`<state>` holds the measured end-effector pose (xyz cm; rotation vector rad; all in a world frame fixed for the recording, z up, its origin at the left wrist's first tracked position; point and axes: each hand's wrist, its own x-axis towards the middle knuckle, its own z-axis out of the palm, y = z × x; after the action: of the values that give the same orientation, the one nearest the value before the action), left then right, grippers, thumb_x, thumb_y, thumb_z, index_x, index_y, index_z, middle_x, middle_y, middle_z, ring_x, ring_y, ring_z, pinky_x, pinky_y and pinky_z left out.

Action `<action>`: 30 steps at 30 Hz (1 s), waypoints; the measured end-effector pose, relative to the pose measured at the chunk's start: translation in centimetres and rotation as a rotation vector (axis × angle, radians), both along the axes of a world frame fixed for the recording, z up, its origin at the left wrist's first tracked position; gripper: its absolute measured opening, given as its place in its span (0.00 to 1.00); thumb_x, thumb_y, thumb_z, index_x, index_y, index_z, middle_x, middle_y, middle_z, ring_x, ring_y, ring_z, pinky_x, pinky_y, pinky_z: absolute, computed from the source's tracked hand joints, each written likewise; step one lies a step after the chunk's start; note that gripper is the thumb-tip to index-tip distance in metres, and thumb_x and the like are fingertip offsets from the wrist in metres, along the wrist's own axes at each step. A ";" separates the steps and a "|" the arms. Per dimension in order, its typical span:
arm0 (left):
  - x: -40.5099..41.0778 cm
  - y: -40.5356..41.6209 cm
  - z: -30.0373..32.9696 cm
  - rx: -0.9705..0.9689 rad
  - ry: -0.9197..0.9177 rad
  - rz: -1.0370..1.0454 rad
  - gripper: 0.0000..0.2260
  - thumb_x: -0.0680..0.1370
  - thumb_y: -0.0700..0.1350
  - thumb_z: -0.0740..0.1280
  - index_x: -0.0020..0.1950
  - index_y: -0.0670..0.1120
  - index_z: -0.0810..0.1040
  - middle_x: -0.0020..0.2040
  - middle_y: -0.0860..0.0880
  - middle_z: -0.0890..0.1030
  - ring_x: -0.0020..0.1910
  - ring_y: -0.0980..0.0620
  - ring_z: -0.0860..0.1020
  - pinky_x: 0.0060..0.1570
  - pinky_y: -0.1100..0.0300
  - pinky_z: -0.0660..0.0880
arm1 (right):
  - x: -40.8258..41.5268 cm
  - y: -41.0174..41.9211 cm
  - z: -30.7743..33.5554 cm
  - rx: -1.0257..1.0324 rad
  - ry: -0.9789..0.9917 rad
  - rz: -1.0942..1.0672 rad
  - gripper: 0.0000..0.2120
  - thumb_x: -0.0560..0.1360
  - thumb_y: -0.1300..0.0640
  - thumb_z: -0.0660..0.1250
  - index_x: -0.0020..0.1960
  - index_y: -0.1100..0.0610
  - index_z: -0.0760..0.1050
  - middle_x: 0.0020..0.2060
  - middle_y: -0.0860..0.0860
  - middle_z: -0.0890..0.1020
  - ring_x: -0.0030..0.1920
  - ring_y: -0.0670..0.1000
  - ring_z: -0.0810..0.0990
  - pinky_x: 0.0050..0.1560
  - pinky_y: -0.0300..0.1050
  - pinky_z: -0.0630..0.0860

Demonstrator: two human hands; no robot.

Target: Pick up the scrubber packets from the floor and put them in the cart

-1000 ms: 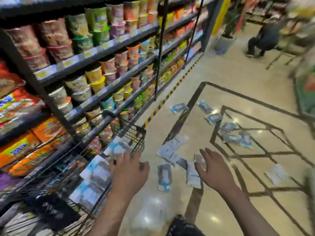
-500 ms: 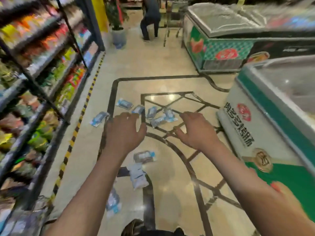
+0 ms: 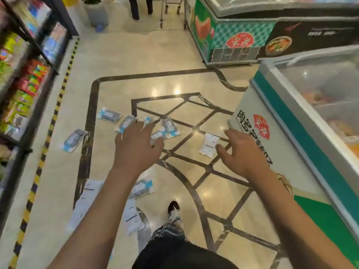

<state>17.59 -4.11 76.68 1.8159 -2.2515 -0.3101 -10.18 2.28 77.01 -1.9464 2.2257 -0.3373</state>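
Both hands are empty, fingers loosely spread and grasping nothing; the left hand (image 3: 137, 147) hangs at the centre of the frame over a cluster of scrubber packets (image 3: 167, 128), and the right hand (image 3: 242, 152) reaches out just right of centre, beside a single white packet (image 3: 209, 145) lying face down near the corner of the chest freezer (image 3: 291, 133); a second ago the left hand was at the cart, with packets already in its basket, and the view has since swung away, so the cart no longer shows at all; that suggests one load is delivered and a fresh pick is starting; more packets remain scattered on the floor (image 3: 155, 55), one at centre left by the striped tape (image 3: 73, 139), several at lower centre near the person's shoe (image 3: 174, 212); the shelves (image 3: 25, 78) fill the left edge; much of the task is plainly left.
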 end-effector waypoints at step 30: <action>-20.9 -51.6 -44.8 0.339 -0.153 -0.045 0.25 0.81 0.55 0.64 0.74 0.44 0.72 0.71 0.40 0.75 0.66 0.38 0.76 0.59 0.43 0.76 | -21.7 -46.9 -47.6 0.416 -0.228 -0.318 0.31 0.77 0.35 0.59 0.73 0.53 0.69 0.70 0.55 0.75 0.67 0.61 0.74 0.64 0.57 0.75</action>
<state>-3.29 -55.68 31.92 2.0126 -2.4694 -0.6142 -31.90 -44.64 29.37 -1.2844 2.2296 -0.1127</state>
